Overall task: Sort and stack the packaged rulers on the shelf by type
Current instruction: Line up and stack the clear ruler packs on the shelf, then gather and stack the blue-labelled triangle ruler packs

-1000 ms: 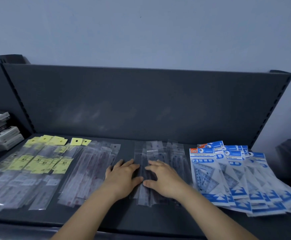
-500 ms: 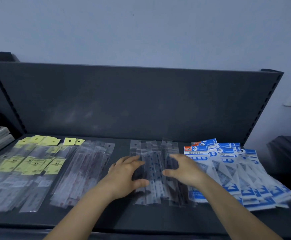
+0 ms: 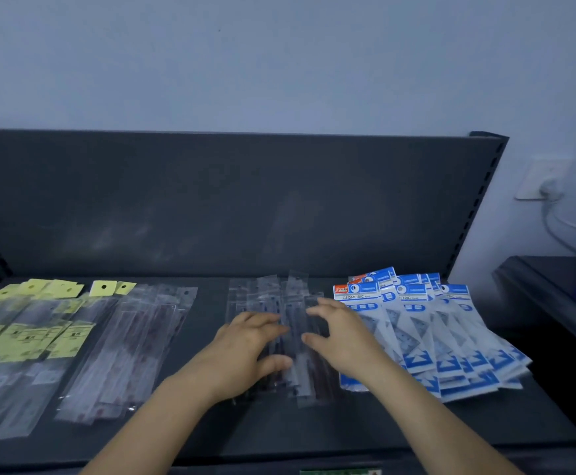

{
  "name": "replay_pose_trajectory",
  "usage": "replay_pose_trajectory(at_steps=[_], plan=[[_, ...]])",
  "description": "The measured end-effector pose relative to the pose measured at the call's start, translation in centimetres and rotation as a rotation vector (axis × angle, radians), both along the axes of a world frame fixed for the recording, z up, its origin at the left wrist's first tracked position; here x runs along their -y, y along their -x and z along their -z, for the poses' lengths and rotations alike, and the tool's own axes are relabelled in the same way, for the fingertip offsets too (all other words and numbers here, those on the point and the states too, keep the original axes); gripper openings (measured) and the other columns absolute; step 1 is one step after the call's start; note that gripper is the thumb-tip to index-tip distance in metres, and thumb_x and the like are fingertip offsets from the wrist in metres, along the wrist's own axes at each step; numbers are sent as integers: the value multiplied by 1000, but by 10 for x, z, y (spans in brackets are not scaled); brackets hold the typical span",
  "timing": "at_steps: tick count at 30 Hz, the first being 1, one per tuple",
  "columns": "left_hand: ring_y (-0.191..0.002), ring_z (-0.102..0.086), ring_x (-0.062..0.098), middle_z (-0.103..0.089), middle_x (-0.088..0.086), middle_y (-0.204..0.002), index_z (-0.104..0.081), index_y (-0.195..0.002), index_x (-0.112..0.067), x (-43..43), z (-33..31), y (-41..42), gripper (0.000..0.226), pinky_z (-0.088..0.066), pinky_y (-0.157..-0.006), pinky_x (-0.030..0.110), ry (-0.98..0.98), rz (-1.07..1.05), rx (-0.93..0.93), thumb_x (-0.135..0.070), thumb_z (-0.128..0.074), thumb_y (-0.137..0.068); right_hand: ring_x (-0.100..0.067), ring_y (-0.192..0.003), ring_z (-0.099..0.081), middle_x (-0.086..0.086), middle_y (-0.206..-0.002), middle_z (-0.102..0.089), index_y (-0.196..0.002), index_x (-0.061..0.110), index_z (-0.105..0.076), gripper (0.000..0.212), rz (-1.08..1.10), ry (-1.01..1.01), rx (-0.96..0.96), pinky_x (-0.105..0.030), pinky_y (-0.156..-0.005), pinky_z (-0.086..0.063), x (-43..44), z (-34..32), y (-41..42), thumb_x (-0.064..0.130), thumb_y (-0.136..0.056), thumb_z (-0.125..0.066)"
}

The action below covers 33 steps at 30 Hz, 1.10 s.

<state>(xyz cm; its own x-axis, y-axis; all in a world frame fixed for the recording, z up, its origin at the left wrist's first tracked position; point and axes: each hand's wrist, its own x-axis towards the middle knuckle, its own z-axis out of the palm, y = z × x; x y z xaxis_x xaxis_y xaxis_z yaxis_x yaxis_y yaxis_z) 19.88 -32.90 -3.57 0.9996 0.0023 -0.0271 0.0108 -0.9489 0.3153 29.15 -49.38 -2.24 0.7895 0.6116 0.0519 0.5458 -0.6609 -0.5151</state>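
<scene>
- Your left hand (image 3: 245, 347) lies on the left half of the clear pile (image 3: 290, 303), fingers nearly straight and pressing down, holding nothing.
- Your right hand (image 3: 341, 341) is cupped over that pile's right edge, with the thumb on the top sleeve. The film is blurred there, so I cannot tell whether it pinches a pack.
- The pile sits mid-shelf (image 3: 279, 430) between your hands, fanned and not yet squared (far ends uneven, one sleeve sticking out at the near end).
- Blue packs (image 3: 416, 323) lie just right of the pile, apparently meeting its edge. Your right wrist crosses them, so a sideways sweep could drag one into the clear pile and mix the types.
- Squeezing the pile together too fast could make the slick sleeves slide over one another and splay wider.
- The red-print pile (image 3: 132, 344) lies left of the clear pile with a gap, and the yellow-label pile (image 3: 22, 337) farther left. A hard leftward shove could close that gap.
</scene>
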Motion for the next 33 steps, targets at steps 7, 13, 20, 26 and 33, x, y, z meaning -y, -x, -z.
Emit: replay_pose_trajectory(at_steps=[7, 13, 20, 26, 33], plan=[[-145, -6, 15, -10, -13, -158, -22, -147, -38, 34, 11, -16, 68, -9, -118, 37, -78, 108, -109, -64, -40, -87, -19, -123, -51, -1, -131, -57, -126, 21, -59, 38, -50, 120, -84, -27, -102, -40, 17, 5, 1, 22, -87, -60], [-145, -6, 15, -12, -11, -158, -29, -147, -33, 27, 8, -14, 85, -11, -119, 33, -46, 82, -154, -78, -31, -74, -16, -120, -52, 0, -134, -56, -132, 22, -54, 44, -38, 46, -96, -25, -100, -40, 24, 5, 1, 26, -88, -62], [-144, -14, 10, -24, -8, -156, -31, -147, -24, 63, -7, -35, 67, -7, -113, 18, 9, 112, 71, -56, -47, -90, -15, -131, -42, 2, -142, -48, -135, 18, -52, 49, 212, -70, 12, -26, -107, -31, 91, -24, -39, 29, -88, -64], [-144, -13, 13, -19, -3, -157, -28, -148, -24, 99, -6, -62, 70, -10, -115, 21, 43, 138, -4, -51, -54, -90, -22, -128, -45, -6, -142, -48, -137, 12, -47, 56, 448, -54, -87, -27, -102, -34, 161, -31, -65, 32, -88, -65], [-145, -11, 19, -12, -1, -159, -28, -147, -23, 121, 3, -78, 70, -13, -119, 30, 42, 121, -111, -52, -54, -89, -20, -113, -57, -3, -131, -58, -133, 13, -49, 58, 514, -71, -282, -31, -94, -46, 188, -10, -69, 44, -86, -64]])
